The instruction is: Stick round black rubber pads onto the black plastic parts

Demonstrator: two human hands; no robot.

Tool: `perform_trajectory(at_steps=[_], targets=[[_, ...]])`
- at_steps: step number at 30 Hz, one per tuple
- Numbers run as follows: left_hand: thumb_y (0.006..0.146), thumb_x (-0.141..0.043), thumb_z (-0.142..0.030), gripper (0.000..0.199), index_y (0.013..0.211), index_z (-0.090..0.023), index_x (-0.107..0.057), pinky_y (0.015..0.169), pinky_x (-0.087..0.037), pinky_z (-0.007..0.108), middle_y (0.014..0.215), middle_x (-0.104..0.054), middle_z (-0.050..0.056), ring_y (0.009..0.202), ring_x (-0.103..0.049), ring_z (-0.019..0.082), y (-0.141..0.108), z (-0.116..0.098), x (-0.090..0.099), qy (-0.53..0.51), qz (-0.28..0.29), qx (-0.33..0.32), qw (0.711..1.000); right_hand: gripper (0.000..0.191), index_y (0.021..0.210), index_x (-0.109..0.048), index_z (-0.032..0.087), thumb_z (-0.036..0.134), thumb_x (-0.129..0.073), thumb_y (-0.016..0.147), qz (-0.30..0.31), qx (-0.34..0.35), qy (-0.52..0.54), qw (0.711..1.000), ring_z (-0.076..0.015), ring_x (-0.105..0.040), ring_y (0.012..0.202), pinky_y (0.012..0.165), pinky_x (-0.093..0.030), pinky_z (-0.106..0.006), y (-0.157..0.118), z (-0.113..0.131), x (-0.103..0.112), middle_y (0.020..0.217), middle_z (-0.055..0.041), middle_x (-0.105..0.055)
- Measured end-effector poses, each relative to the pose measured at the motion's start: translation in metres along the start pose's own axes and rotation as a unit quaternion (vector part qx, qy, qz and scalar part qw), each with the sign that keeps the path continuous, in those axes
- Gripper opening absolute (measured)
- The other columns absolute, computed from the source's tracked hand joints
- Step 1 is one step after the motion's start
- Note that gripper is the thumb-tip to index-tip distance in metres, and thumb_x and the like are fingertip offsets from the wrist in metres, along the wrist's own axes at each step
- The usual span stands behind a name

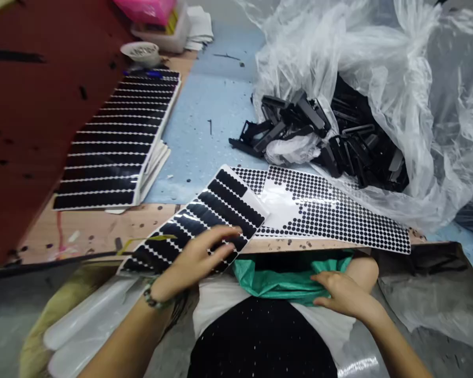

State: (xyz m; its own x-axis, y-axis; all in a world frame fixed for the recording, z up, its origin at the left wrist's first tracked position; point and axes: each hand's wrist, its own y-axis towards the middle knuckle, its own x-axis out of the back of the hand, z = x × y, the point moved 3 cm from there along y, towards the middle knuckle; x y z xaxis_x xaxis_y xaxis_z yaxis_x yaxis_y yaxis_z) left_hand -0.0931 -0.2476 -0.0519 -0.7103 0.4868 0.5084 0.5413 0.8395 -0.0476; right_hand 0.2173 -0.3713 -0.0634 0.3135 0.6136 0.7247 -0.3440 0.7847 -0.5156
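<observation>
My left hand [201, 255] lies on a sheet of black stickers in wavy rows [216, 202], its fingers apart. That sheet sits at an angle at the table's front edge and overlaps sheets of small black dots [339, 207], one of which has a bare white patch. Over my lap, my right hand [341, 291] rests with spread fingers at the edge of a green plastic sack [284, 281]. Black plastic parts [358, 142] spill from a clear plastic bag [429, 79] behind the dotted sheets.
A stack of black sticker sheets [110, 144] lies at the left, with a blue pen [152, 74] at its far end. Behind it are a white bowl [141, 51] and a plastic box [179, 29]. A dark red panel [35, 105] fills the upper left.
</observation>
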Motion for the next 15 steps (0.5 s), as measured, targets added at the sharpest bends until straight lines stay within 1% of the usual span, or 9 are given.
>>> perform_trajectory(at_steps=[2, 3, 4, 6, 7, 8, 11, 13, 15], targets=[[0.089, -0.050, -0.040, 0.039, 0.123, -0.023, -0.059, 0.095, -0.050, 0.044, 0.121, -0.065, 0.012, 0.113, -0.061, 0.027, 0.023, 0.020, 0.034, 0.022, -0.191, 0.083, 0.978, 0.028, 0.115, -0.063, 0.024, 0.027, -0.059, 0.087, -0.108, 0.040, 0.081, 0.990, -0.0232, -0.069, 0.090, 0.080, -0.057, -0.037, 0.020, 0.021, 0.026, 0.102, -0.0083, -0.071], [0.086, -0.053, -0.040, 0.044, 0.124, -0.020, -0.057, 0.095, -0.049, 0.047, 0.123, -0.063, 0.015, 0.115, -0.059, 0.030, 0.035, 0.029, 0.046, 0.032, -0.247, 0.116, 0.962, 0.025, 0.114, -0.061, 0.024, 0.026, -0.053, 0.091, -0.172, 0.065, 0.111, 0.977, -0.0213, -0.068, 0.087, 0.079, -0.057, -0.036, 0.035, 0.033, 0.038, 0.100, -0.0079, -0.070], [0.082, -0.057, -0.039, 0.050, 0.126, -0.016, -0.054, 0.096, -0.048, 0.049, 0.124, -0.062, 0.017, 0.117, -0.058, 0.032, 0.047, 0.038, 0.054, 0.040, -0.270, 0.149, 0.950, 0.024, 0.114, -0.060, 0.023, 0.026, -0.049, 0.093, -0.240, 0.094, 0.128, 0.958, -0.0215, -0.067, 0.088, 0.081, -0.057, -0.038, 0.053, 0.046, 0.050, 0.099, -0.0087, -0.069], [0.076, -0.061, -0.037, 0.056, 0.125, -0.012, -0.053, 0.097, -0.046, 0.053, 0.120, -0.062, 0.020, 0.116, -0.058, 0.036, 0.070, 0.051, 0.060, 0.041, -0.265, 0.201, 0.942, 0.026, 0.116, -0.059, 0.022, 0.026, -0.050, 0.092, -0.335, 0.142, 0.138, 0.921, -0.0243, -0.065, 0.096, 0.086, -0.056, -0.043, 0.097, 0.073, 0.065, 0.103, -0.0111, -0.067], [0.074, -0.062, -0.036, 0.055, 0.122, -0.011, -0.055, 0.097, -0.045, 0.053, 0.116, -0.064, 0.020, 0.114, -0.058, 0.036, 0.079, 0.055, 0.060, 0.035, -0.250, 0.213, 0.944, 0.028, 0.118, -0.058, 0.021, 0.026, -0.052, 0.090, -0.360, 0.146, 0.139, 0.911, -0.0260, -0.063, 0.103, 0.091, -0.054, -0.046, 0.120, 0.084, 0.070, 0.109, -0.0127, -0.065], [0.073, -0.062, -0.035, 0.050, 0.117, -0.011, -0.057, 0.097, -0.045, 0.053, 0.111, -0.065, 0.018, 0.112, -0.059, 0.036, 0.085, 0.056, 0.058, 0.025, -0.237, 0.214, 0.947, 0.033, 0.120, -0.057, 0.020, 0.025, -0.056, 0.088, -0.365, 0.141, 0.137, 0.910, -0.0275, -0.061, 0.109, 0.096, -0.052, -0.048, 0.143, 0.094, 0.072, 0.114, -0.0141, -0.063], [0.073, -0.060, -0.036, 0.033, 0.100, -0.017, -0.061, 0.095, -0.048, 0.045, 0.102, -0.068, 0.011, 0.103, -0.063, 0.029, 0.089, 0.049, 0.054, -0.013, -0.218, 0.169, 0.961, 0.052, 0.127, -0.053, 0.019, 0.022, -0.067, 0.077, -0.333, 0.085, 0.161, 0.925, -0.0300, -0.054, 0.122, 0.105, -0.045, -0.051, 0.194, 0.111, 0.076, 0.125, -0.0149, -0.058], [0.075, -0.059, -0.041, 0.029, 0.093, -0.019, -0.061, 0.091, -0.050, 0.041, 0.097, -0.068, 0.007, 0.098, -0.064, 0.025, 0.085, 0.041, 0.056, -0.046, -0.218, 0.114, 0.968, 0.054, 0.125, -0.052, 0.021, 0.018, -0.068, 0.074, -0.306, 0.063, 0.225, 0.923, -0.0276, -0.055, 0.122, 0.105, -0.045, -0.048, 0.206, 0.115, 0.078, 0.125, -0.0118, -0.059], [0.075, -0.061, -0.045, 0.030, 0.090, -0.019, -0.061, 0.089, -0.051, 0.040, 0.096, -0.067, 0.007, 0.096, -0.063, 0.025, 0.082, 0.031, 0.063, -0.065, -0.226, 0.058, 0.970, 0.051, 0.120, -0.054, 0.024, 0.017, -0.067, 0.072, -0.292, 0.056, 0.316, 0.901, -0.0240, -0.061, 0.112, 0.099, -0.049, -0.044, 0.207, 0.116, 0.081, 0.115, -0.0064, -0.065]])
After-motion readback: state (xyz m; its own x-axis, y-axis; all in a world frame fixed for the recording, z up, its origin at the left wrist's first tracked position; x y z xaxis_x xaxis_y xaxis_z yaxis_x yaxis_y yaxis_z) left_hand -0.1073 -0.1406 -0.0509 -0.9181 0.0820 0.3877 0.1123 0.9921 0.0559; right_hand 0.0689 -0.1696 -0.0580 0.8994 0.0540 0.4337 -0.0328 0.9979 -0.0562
